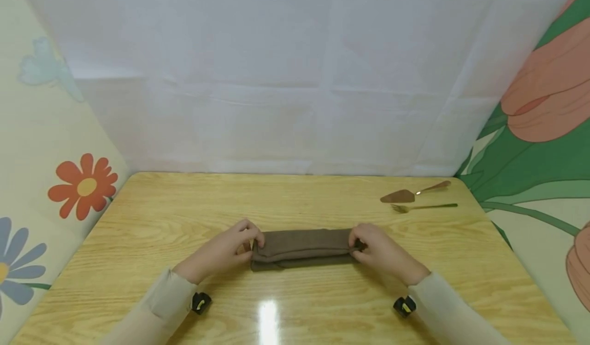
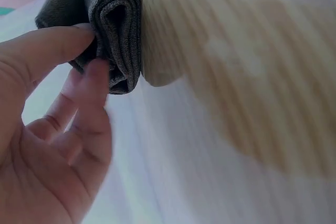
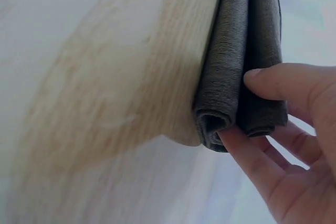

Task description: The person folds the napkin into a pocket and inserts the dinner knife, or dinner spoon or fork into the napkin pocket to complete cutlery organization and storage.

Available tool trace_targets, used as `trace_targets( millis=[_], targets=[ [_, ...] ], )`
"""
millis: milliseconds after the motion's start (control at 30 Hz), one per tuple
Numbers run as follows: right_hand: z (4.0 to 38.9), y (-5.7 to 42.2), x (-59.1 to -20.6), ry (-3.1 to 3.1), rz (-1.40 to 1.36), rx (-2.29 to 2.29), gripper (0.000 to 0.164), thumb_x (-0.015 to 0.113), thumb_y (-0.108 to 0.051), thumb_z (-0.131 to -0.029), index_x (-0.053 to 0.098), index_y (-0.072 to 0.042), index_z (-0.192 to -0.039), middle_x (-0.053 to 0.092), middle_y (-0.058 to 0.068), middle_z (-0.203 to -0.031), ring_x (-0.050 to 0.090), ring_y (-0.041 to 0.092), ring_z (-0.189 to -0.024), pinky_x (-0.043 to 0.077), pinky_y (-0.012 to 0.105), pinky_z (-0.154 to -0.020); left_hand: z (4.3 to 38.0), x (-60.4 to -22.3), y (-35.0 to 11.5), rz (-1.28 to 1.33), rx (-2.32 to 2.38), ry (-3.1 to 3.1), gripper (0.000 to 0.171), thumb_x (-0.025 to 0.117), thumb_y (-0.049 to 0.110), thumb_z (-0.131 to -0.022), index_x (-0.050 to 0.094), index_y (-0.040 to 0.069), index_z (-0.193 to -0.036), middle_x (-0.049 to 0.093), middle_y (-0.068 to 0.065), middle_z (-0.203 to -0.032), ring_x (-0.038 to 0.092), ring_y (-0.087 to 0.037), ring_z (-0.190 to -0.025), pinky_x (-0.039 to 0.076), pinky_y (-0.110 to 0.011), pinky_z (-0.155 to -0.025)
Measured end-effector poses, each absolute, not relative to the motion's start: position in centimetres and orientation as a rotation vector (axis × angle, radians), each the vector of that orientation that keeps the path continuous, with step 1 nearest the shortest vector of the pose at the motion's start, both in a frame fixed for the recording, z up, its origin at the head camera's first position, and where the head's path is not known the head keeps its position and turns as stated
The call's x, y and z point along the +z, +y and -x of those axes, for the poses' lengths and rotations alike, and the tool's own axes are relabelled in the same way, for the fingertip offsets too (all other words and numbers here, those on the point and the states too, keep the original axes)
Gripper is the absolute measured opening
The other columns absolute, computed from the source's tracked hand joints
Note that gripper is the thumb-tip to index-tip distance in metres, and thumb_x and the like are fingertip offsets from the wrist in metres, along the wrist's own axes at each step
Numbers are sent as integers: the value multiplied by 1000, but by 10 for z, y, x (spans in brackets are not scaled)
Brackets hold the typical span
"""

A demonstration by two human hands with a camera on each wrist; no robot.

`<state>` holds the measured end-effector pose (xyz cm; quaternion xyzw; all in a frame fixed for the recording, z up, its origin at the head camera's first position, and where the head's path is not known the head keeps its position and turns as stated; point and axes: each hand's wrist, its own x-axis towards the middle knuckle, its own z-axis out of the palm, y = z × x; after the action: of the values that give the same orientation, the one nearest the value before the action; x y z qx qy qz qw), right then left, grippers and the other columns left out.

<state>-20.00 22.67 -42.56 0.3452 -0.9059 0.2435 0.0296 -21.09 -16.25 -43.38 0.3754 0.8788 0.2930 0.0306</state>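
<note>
My hands face each other: left hand [image 1: 230,248] pinches left end of cloth [image 1: 301,243] between thumb and fingers, right hand [image 1: 384,253] pinches right end. Cloth dark, folded into layered strip, lies crosswise on wooden table [image 1: 138,222].

My head view looks forward and down over the table [image 1: 295,196]; my left and right wrist views look closely at opposite ends of one folded cloth [image 1: 301,241], which all three share.
</note>
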Motion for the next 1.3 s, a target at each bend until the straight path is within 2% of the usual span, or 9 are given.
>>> trace_targets(
  millis=[200, 367, 500, 600, 667, 800, 900, 1133, 1300],
  targets=[
    [201, 228, -429, -2762, -1110, 703, 31, 80, 3, -82, 55, -14, -82, 59, -7, -89, 52, 12, -85, 49, 31, -75, 211, -433, -165, -1193, 931, 2657, 29, 64, -6, -95, 63, 21, -103, 53, 1, -109, 57, -9, -87, 55, -24, -72],
    [201, 230, -428, -2787, -1149, 616, 21, 82, -5, -84, 64, -14, -85, 63, -5, -93, 55, 14, -90, 52, 36, -84, 211, -432, -167, -1203, 967, 2596, 26, 65, -4, -95, 65, 21, -102, 54, 1, -109, 56, -9, -88, 55, -25, -74],
    [200, 237, -427, -2816, -1175, 551, 8, 80, -14, -89, 72, -15, -91, 65, -5, -98, 56, 14, -95, 53, 36, -87, 207, -430, -166, -1169, 901, 2590, 12, 66, 10, -98, 65, 23, -99, 54, 4, -111, 57, -8, -91, 54, -31, -79],
    [199, 243, -424, -2845, -1163, 586, 2, 76, -17, -92, 76, -16, -94, 63, -7, -99, 55, 13, -94, 53, 31, -81, 203, -428, -160, -1182, 810, 2663, 6, 68, 22, -98, 66, 25, -94, 57, 8, -108, 57, -9, -94, 53, -36, -85],
    [198, 245, -422, -2867, -1151, 641, 3, 75, -16, -94, 76, -17, -96, 62, -9, -98, 54, 11, -93, 52, 29, -79, 201, -426, -155, -1212, 756, 2719, 6, 72, 25, -96, 67, 24, -92, 58, 9, -103, 57, -11, -93, 53, -36, -83],
    [199, 247, -421, -2883, -1149, 743, 8, 75, -11, -92, 74, -16, -99, 61, -9, -96, 55, 9, -89, 52, 28, -76, 197, -424, -144, -1249, 658, 2775, 15, 80, 21, -89, 70, 18, -99, 60, 8, -99, 56, -10, -89, 53, -32, -79],
    [200, 245, -422, -2901, -1148, 757, 10, 76, -9, -92, 71, -13, -100, 61, -7, -93, 56, 7, -85, 53, 27, -74, 193, -424, -140, -1255, 620, 2772, 21, 81, 19, -87, 70, 16, -104, 61, 8, -100, 57, -8, -88, 54, -28, -77],
    [198, 238, -428, -2959, -1127, 723, 16, 74, -4, -92, 63, -16, -91, 56, -9, -88, 53, 2, -78, 52, 23, -68, 190, -426, -141, -1263, 693, 2711, 15, 72, 11, -95, 62, 21, -90, 48, 11, -84, 42, -2, -72, 45, -20, -63],
    [195, 236, -429, -2973, -1090, 720, 17, 73, -4, -92, 61, -16, -89, 51, -10, -87, 49, 1, -74, 49, 21, -65, 190, -427, -145, -1239, 809, 2657, 13, 67, 8, -98, 63, 20, -93, 47, 11, -84, 41, -2, -73, 45, -20, -64]
  ],
)
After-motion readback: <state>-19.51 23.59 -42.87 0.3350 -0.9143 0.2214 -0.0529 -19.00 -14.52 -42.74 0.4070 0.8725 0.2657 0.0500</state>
